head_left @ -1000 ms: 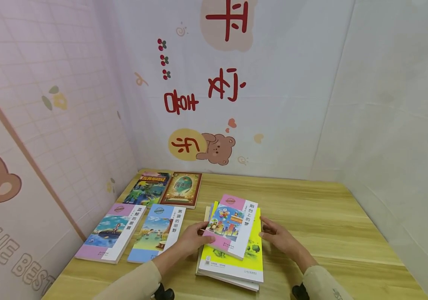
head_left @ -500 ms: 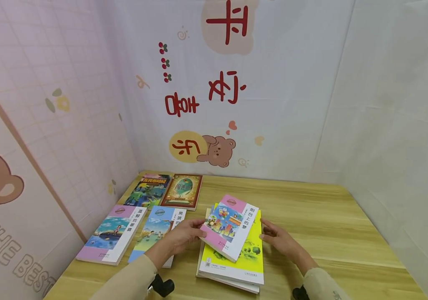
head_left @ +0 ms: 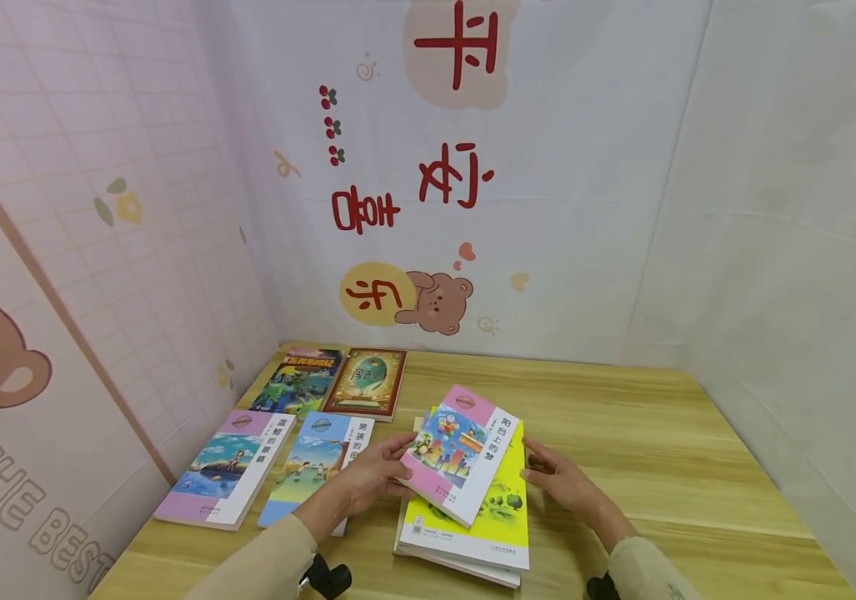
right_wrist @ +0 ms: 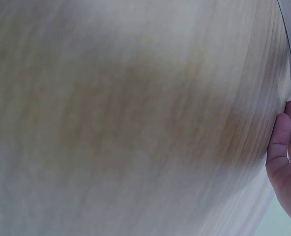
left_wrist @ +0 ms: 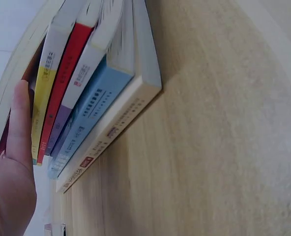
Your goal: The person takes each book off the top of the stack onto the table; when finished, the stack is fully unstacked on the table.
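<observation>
My left hand (head_left: pixel 367 477) grips a pink-and-white book (head_left: pixel 458 454) by its near left edge. That book lies askew over a yellow book (head_left: pixel 504 518), the top cover of a stack. In the left wrist view, my fingers (left_wrist: pixel 20 125) reach under the held book (left_wrist: pixel 18 66), and a gap shows between it and the spines below. Among those spines are a red one (left_wrist: pixel 67 73), a blue one (left_wrist: pixel 89 101) and a cream one (left_wrist: pixel 111 130) at the bottom. My right hand (head_left: pixel 566 485) has extended fingers against the stack's right side.
Left of the stack, a blue-and-white book (head_left: pixel 307 467) and a pink-and-white book (head_left: pixel 221 467) lie side by side. Behind them are a dark colourful book (head_left: pixel 298 382) and a brown-framed book (head_left: pixel 365 383). A printed cloth wall (head_left: pixel 563 183) stands behind the wooden table (head_left: pixel 660 467).
My left hand has shifted slightly left and now holds the pink-and-white book by its edge, which has turned a little on the stack. The right hand has stayed at the stack's side.
</observation>
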A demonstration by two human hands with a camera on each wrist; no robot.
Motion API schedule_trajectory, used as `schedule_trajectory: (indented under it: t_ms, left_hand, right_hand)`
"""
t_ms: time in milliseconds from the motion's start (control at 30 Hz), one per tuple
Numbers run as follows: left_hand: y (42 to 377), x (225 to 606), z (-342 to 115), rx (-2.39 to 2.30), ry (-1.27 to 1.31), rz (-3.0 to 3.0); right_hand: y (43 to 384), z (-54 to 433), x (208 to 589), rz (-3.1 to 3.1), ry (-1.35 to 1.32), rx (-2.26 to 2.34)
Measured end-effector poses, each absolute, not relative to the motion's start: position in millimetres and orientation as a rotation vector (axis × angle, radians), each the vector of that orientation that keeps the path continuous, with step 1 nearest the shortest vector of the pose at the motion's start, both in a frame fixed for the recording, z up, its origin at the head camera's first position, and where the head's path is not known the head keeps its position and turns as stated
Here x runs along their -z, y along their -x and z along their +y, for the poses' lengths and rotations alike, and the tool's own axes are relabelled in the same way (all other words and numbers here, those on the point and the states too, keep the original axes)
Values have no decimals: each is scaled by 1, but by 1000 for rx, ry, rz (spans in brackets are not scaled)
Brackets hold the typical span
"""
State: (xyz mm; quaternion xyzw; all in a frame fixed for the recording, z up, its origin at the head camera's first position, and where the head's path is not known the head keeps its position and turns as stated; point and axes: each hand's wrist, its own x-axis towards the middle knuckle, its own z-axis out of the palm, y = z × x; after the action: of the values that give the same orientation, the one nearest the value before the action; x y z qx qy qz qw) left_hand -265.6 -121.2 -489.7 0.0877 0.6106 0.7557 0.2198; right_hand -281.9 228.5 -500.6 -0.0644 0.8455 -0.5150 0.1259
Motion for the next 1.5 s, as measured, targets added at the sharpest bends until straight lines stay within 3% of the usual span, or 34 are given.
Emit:
schedule_trajectory:
  t_ms: [667, 1500]
  left_hand:
    - [286, 471, -116, -2411, -221, 1656]
    - [379, 463, -96, -2609, 0, 1644]
  right_hand:
    - [282, 229, 500, 2450, 204, 1504]
    - [284, 232, 500, 2415, 231, 1521]
